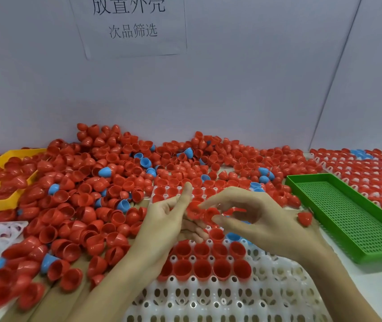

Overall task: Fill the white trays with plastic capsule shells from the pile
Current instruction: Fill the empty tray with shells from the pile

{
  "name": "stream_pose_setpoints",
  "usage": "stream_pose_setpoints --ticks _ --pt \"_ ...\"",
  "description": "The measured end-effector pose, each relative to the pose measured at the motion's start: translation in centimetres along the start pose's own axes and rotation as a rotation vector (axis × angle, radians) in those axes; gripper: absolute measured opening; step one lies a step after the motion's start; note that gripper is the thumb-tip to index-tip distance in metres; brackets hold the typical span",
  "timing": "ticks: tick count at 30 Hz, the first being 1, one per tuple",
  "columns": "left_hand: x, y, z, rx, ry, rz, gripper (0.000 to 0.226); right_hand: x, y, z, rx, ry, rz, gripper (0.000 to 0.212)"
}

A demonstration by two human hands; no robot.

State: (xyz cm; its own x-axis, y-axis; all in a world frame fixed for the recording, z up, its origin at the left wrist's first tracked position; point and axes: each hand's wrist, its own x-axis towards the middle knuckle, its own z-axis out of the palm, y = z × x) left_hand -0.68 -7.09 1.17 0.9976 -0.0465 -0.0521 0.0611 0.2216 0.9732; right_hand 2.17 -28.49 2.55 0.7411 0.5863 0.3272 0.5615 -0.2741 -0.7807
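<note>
We are mid-fill: our left hand (169, 219) cups several red plastic capsule shells (195, 211) over the white moulded tray (208, 298), while our right hand (262, 219), fingers loosely curled, pinches one from that handful. The far rows and two near rows are seated, so next, we judge, that shell must go open side up into an empty socket; the big red pile (106, 182) lies left and far.

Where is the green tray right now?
In the head view, the green tray lies on the right side of the table, just right of the right hand, beside the white tray.
</note>
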Motion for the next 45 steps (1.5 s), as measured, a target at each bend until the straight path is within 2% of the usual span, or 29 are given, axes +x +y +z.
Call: stream_pose_setpoints --ticks 3,6,8,12,15,17,21,27,29,30,32,34,36,37,39,45 --pt "0.2 0.2 0.0 -0.057 -0.029 -0.023 0.053 -0.1 0.4 0.0 -0.033 0.028 0.033 0.038" --pt "0.4 0.2 0.0 -0.063 -0.045 -0.013 0.046 -0.1 0.8 -0.4 -0.034 0.053 0.068 0.028" --pt "0.4 -0.1 -0.1 0.001 -0.046 0.031 0.042 -0.1 0.9 -1.1 -0.022 0.054 0.085 0.021" --pt "0.5 -0.7 -0.3 0.244 -0.049 0.197 0.022 -0.4 1.0 -2.3 -0.037 0.170 0.082 0.015" --pt "0.2 -1.2 0.1 0.366 -0.168 0.281 0.044 -0.2 1.3 -1.6 -0.132 0.174 0.069 0.009" --pt "0.1 -1.7 0.3 0.434 -0.190 0.357 0.048 0.1 1.2 -0.6 -0.170 0.158 0.045 0.010" --pt "0.4 -1.9 0.0 0.427 -0.180 0.393 0.033 0.3 0.7 -0.1 -0.056 0.168 0.021 0.012" --pt "0.6 -1.3 -0.5 0.411 -0.268 0.405 0.029 0.1 0.5 -1.2 0.238 0.276 0.023 0.033" --pt "0.8 -1.3 -0.8 0.508 -0.206 0.444 0.030 0.1 0.8 -1.5 0.238 0.323 0.033 0.036" --pt "1.1 -1.2 -1.4 0.599 -0.111 0.489 0.030 0.1 1.0 -1.7 0.223 0.345 0.043 0.036" --pt "1.6 -0.3 -3.2 0.840 0.192 0.567 0.029 0.1 1.6 -2.0 0.179 0.391 0.073 0.037" --pt "2.2 0.8 -5.8 1.148 0.470 0.542 0.035 0.1 2.0 -2.1 0.104 0.429 0.105 0.037" --pt "3.0 1.2 -7.9 1.476 0.658 0.468 0.050 0.2 2.4 -2.1 0.023 0.435 0.123 0.035" --pt "3.5 1.3 -8.4 1.560 0.702 0.445 0.054 0.2 2.6 -2.1 -0.011 0.431 0.124 0.034" --pt "4.7 2.1 -8.0 1.576 0.696 0.413 0.051 0.3 2.8 -2.1 -0.050 0.430 0.114 0.034" --pt "14.1 3.8 -3.3 1.475 0.345 0.443 0.024 0.4 3.4 -1.8 -0.125 0.410 0.084 0.036"
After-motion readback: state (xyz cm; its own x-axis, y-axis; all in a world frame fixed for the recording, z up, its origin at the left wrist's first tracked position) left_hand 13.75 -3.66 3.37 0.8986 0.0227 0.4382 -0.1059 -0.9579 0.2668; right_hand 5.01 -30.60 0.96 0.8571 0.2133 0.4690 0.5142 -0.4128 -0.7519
